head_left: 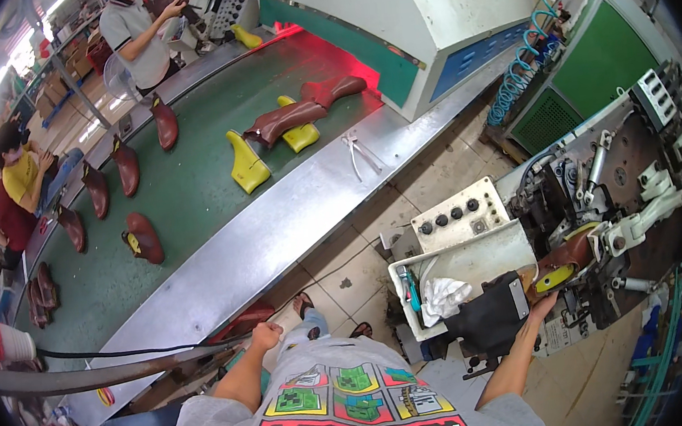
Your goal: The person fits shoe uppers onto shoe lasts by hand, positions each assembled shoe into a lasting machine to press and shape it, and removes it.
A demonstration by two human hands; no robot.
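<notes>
At the right, a brown leather shoe upper (568, 255) sits on a yellow shoe last (555, 278), its front end inside the metal arms of a shoe machine (624, 233). My right hand (540, 307) is closed against the near end of that shoe, with its fingers partly hidden beneath it. A black flap (490, 313) hangs beside my right wrist. My left hand (267, 335) is a loose fist in front of my body, near the conveyor's metal edge, and nothing shows in it.
A green conveyor (197, 169) carries several brown shoes, yellow lasts (247, 163) and brown boot uppers (291, 121). Pincers (358, 154) lie on its metal rim (279, 252). A white bin (476, 253) holds a crumpled cloth (445, 297). Co-workers are across the belt and at lower left.
</notes>
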